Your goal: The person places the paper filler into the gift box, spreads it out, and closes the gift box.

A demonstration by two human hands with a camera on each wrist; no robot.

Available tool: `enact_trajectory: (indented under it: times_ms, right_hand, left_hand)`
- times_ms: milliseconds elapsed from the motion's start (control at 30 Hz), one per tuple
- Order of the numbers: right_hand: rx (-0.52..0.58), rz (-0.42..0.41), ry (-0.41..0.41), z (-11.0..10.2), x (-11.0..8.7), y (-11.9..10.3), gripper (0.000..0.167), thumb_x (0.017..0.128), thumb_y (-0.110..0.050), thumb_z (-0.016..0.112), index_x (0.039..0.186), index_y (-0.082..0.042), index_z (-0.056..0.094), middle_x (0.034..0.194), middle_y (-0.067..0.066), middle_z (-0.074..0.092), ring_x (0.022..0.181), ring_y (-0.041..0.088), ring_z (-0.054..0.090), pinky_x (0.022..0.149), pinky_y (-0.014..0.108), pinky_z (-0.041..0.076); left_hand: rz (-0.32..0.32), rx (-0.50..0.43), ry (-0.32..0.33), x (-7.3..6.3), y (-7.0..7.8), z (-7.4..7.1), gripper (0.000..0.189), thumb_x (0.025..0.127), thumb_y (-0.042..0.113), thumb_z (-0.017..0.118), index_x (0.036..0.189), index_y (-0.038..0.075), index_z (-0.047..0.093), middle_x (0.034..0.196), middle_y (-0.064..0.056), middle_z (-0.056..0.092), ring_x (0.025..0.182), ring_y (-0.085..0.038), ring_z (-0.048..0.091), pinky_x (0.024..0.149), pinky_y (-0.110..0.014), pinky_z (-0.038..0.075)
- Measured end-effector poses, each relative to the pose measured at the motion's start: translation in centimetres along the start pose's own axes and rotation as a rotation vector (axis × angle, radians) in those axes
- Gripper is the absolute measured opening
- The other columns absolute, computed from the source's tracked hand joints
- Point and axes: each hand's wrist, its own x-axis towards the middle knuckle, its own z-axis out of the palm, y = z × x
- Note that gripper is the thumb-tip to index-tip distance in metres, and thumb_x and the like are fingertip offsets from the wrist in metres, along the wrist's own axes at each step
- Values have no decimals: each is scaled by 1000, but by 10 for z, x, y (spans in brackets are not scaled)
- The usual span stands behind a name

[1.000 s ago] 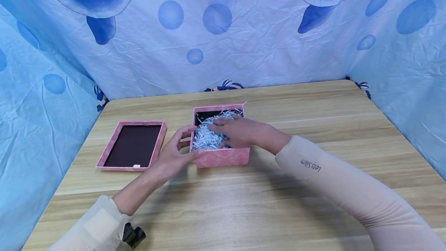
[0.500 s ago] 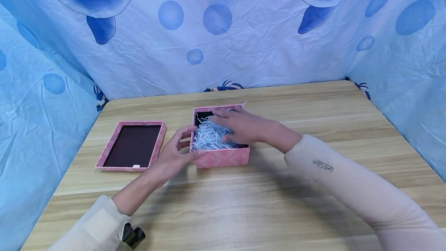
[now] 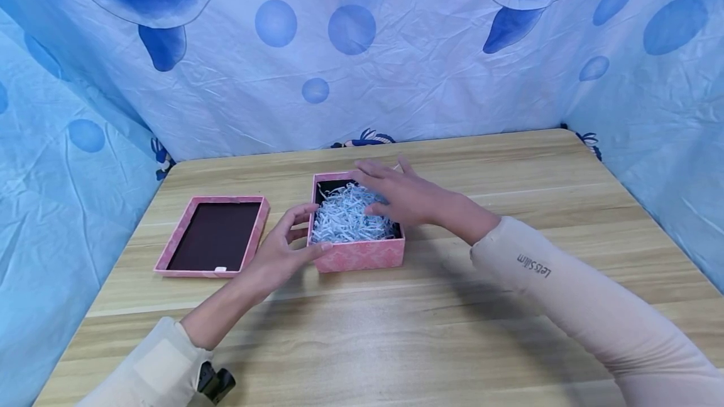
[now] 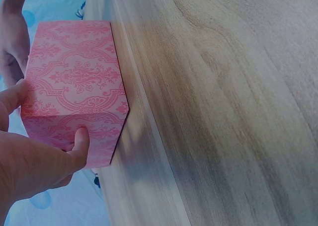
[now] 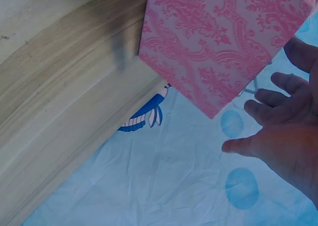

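Note:
A pink patterned box stands open-topped on the table, filled with pale blue shredded paper. Its dark inner wall shows at the back left. My left hand holds the box at its near left corner, thumb at the front rim and fingers along the left side. In the left wrist view the fingertips lie against the patterned wall. Above the right part of the box hovers my right hand, fingers spread and holding nothing. It hides the box's far right corner; the right wrist view shows its fingers just beyond the rim.
To the left of the box lies a pink-edged lid, dark inside facing up, with a small white tag at its near edge. The wooden table ends at a blue sea-print curtain behind and on both sides.
My right hand has lifted off the shredded paper and moved up and to the right, uncovering more of it. The left hand stays at the box's corner.

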Motion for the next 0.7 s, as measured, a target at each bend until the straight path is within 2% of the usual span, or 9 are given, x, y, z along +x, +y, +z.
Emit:
enact_trajectory:
  times_ms: [100,233,400,700]
  right_hand:
    - [21,25,19,1,1,5,70,99,-40,51,155,-26,11,162,0,6,147,20,7,113,57,-9]
    - [59,32,28,6,4,14,70,100,-41,49,156,-25,10,162,2,5,147,22,7,114,59,-1]
    - [115,-10,47,15,7,22,69,100,-39,48,156,-21,11,162,5,6,147,24,7,117,51,10]
    - [102,-79,116,21,8,21,67,101,-41,47,154,-14,19,160,8,14,147,28,11,118,46,11]
  left_hand:
    - [-1,0,2,0,0,0,72,87,23,73,147,19,32,144,-10,36,131,-34,41,102,-50,41]
    - [0,6,1,0,-1,-1,72,87,23,73,147,19,32,144,-10,35,131,-35,41,102,-50,41]
    - [1,6,2,1,-2,-1,71,87,22,72,146,20,33,145,-9,35,132,-34,41,102,-49,41]
    - [0,0,2,1,-2,-1,70,87,24,73,145,23,34,145,-9,35,132,-34,40,102,-49,41]
